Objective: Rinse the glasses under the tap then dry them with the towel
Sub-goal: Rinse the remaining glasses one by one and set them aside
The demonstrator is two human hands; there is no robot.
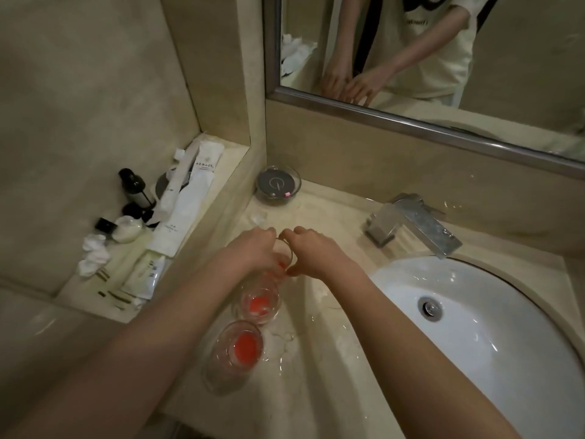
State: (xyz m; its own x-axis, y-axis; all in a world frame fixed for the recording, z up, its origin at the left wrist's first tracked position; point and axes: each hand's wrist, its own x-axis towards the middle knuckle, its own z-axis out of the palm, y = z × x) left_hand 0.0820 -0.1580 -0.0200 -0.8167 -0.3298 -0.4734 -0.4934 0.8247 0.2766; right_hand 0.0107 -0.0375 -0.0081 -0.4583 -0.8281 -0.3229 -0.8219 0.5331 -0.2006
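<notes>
Three clear glasses stand in a row on the wet marble counter left of the sink. The far glass (284, 252) is gripped from both sides: my left hand (250, 251) curls round its left side and my right hand (311, 253) pinches its right rim. The middle glass (258, 304) and the near glass (235, 346) each show red at the bottom and stand free. The chrome tap (418, 224) is at the right, with no water running. No towel is in view.
The white basin (474, 318) fills the lower right. A small glass dish (278, 184) sits at the counter's back. Toiletry packets, dark bottles and crumpled tissue (95, 253) clutter the left ledge. A mirror (443, 58) hangs above. Water puddles lie on the counter.
</notes>
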